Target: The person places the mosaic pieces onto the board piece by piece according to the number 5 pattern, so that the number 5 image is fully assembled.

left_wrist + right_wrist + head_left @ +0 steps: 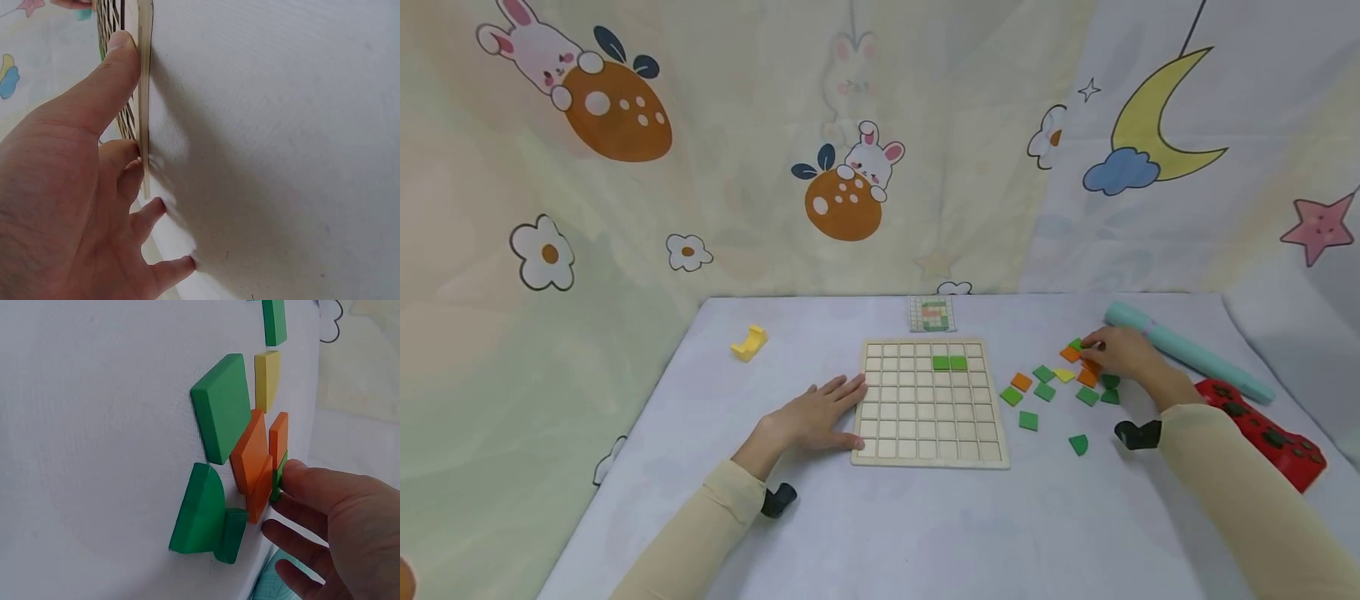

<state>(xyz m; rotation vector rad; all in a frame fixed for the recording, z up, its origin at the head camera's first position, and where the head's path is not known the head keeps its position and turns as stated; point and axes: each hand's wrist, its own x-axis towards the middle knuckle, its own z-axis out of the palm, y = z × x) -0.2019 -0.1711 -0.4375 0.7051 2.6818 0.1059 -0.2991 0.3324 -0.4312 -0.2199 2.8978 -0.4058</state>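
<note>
A pale wooden grid board (930, 459) lies on the table with two light green square tiles (950, 363) in its second row from the top. My left hand (816, 415) rests along the board's left edge, fingers spread; in the left wrist view the thumb (119, 69) touches the board's side. On the right, my right hand (1123, 357) is at the far end of a loose tile group. Its thumb and index finger pinch a light green tile (279, 477) beside the orange tiles (250, 453). Dark green tiles (199, 512) and a yellow tile (267, 381) lie near it.
A small pattern card (932, 314) lies behind the board. The yellow curved piece (749, 342) sits at the far left. Right of the tiles are a teal tube (1198, 354) and a red object with dark markings (1262, 433), partly behind the right sleeve.
</note>
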